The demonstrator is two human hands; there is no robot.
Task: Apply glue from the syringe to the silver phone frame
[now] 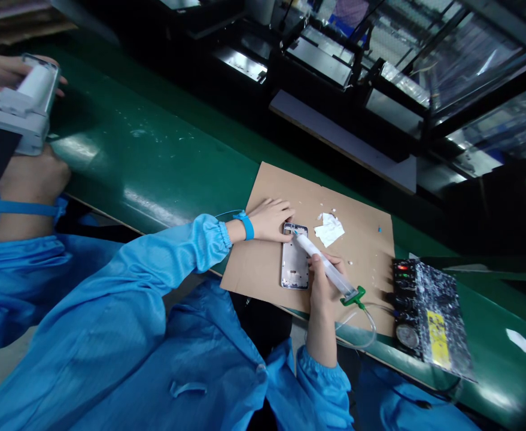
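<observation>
Steadying the phone frame [295, 263] with our flat, open left hand [271, 220], our right hand [323, 281] grips the glue syringe [323, 267] on the cardboard sheet [263, 263].

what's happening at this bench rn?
A person in a blue smock works on a cardboard sheet laid on the green belt. The left hand steadies a phone frame; the right hand holds a syringe dispenser with its tip at the frame's top edge. A co-worker's hands at far left hold a grey tool.
</observation>
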